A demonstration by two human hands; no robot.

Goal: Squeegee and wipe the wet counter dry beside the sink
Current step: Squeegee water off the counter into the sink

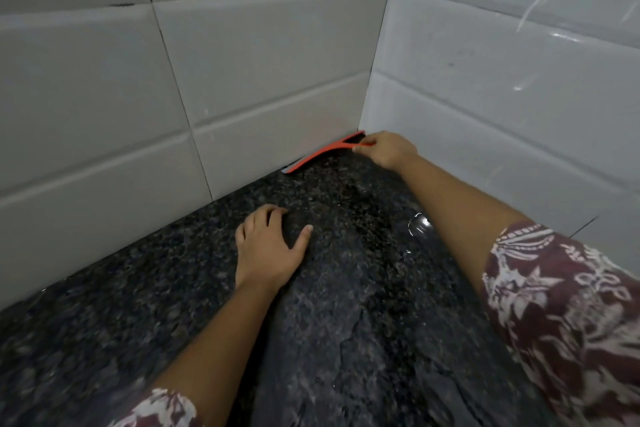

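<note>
Walls: white tiled walls [263, 55] rise on two sides and meet in a corner at the far right of the counter, closing it in at the back and on the right.
Counter: the dark speckled stone counter [114, 305] fills the lower part of the view; water glistens on it, with a bright pooled patch [419, 222] near the right forearm. No container stands on the visible part.
Open room: bare stone runs toward the viewer and to the left; the far corner is boxed in by the two walls.
Right arm: stretched out long toward the corner, forearm bare, a patterned maroon and white sleeve [568, 305] at the upper arm.
Left arm: reaches forward over the middle of the counter, the same patterned sleeve at the bottom edge.
Left hand: the left hand [268, 248] lies palm down on the stone, thumb spread to the right, fingers curled loosely, gripping nothing.
Right hand: the right hand [388, 149] is closed around the squeegee's handle, the thumb and fingers pinching it.
Squeegee: the orange squeegee [322, 156] sits in the far corner, its blade along the foot of the back wall, touching the counter.
</note>
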